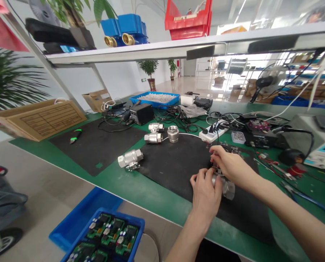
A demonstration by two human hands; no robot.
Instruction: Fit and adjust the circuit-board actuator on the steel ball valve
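Observation:
A silver metal ball valve lies on the black mat at the bench's near right. My left hand is wrapped around its body from the near side. Just above the valve's top, my right hand has its thumb and fingers pinched together; whatever is between them is hidden. Left of my hands, another ball valve rests at the mat's edge, its small mounting part facing down. Farther back stand two smaller-looking metal valves and an upright threaded fitting.
Black cables, a white power strip and a small box of screws lie behind my hands. Pliers and wires are at the right. A green-black cutter lies left. Below the edge, a blue bin holds circuit boards. A shelf spans overhead.

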